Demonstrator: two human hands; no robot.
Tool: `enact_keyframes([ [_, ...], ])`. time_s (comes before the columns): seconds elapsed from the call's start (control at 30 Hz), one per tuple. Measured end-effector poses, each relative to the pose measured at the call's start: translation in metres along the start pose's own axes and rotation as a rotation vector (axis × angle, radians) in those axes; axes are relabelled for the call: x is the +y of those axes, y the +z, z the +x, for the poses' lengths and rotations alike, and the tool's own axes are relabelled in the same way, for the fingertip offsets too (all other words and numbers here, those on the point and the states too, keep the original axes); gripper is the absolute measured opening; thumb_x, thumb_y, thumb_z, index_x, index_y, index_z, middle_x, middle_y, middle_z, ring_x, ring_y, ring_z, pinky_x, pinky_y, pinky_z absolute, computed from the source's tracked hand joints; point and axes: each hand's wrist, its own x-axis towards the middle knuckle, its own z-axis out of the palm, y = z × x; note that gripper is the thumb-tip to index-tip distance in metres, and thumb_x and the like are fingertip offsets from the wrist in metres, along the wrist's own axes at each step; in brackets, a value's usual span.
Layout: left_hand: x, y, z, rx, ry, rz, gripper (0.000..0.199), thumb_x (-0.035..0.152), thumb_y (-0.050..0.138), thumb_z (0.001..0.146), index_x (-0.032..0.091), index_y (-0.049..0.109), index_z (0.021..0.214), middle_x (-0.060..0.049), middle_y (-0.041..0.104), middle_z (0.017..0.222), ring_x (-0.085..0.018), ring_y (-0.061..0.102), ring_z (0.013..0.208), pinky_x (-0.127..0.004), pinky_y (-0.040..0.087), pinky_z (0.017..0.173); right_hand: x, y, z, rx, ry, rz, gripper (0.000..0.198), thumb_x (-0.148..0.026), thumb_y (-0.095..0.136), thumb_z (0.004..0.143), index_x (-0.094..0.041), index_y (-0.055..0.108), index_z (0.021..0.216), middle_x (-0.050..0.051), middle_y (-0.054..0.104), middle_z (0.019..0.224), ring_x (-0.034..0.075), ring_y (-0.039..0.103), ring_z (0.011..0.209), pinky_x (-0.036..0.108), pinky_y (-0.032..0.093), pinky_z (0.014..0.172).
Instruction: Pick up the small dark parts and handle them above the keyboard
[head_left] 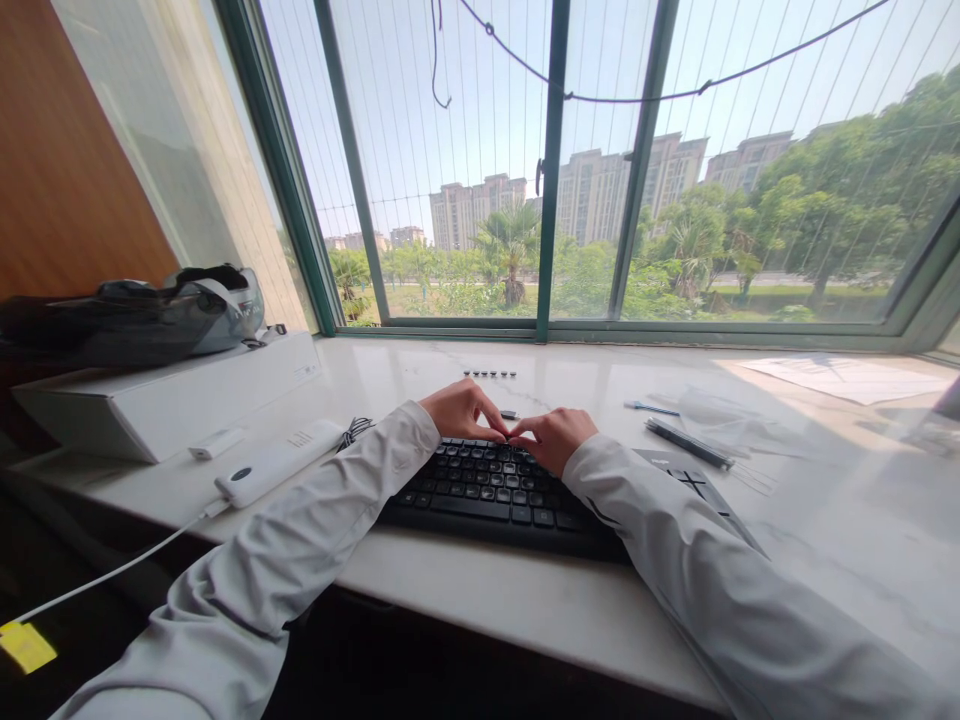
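A black keyboard (480, 490) lies on the white marble sill, with several key positions looking bare of their caps. My left hand (466, 410) is over its far edge, thumb and forefinger pinched together. My right hand (556, 437) meets it there in a similar pinch, the fingertips of both nearly touching. Whatever they hold between them is too small to make out. Just beyond the fingers lies a small dark piece (509, 414). Farther back, several small black keycaps (490, 374) stand in a row.
On the left, a white power strip (281, 465) with a cable sits by a white box (172, 390) bearing a dark bag (135, 315). To the right are a black pen-like bundle (688, 444), a blue-tipped tool (651, 408), clear plastic (735, 415) and a paper sheet (844, 379). Windows rise behind.
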Motion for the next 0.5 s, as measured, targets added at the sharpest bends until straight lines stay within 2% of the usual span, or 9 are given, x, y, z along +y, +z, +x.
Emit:
enact_keyframes([
  [0.23, -0.002, 0.0014, -0.0013, -0.015, -0.026, 0.001, 0.027, 0.04, 0.071, 0.074, 0.018, 0.079, 0.088, 0.0, 0.056, 0.043, -0.005, 0.041, 0.04, -0.017, 0.026, 0.041, -0.0024, -0.0035, -0.003, -0.034, -0.036, -0.004, 0.036, -0.052, 0.042, 0.09, -0.04, 0.069, 0.11, 0.004, 0.074, 0.094, 0.024, 0.067, 0.09, 0.032, 0.046, 0.075],
  [0.5, -0.0057, 0.0031, -0.0023, 0.002, -0.004, 0.094, 0.029, 0.045, 0.07, 0.074, 0.021, 0.079, 0.088, -0.001, 0.06, 0.048, -0.005, 0.044, 0.042, -0.018, 0.027, 0.044, -0.0025, -0.004, -0.0037, -0.022, -0.053, -0.034, 0.036, -0.051, 0.04, 0.09, -0.04, 0.07, 0.108, 0.005, 0.074, 0.091, 0.025, 0.068, 0.087, 0.034, 0.046, 0.073],
])
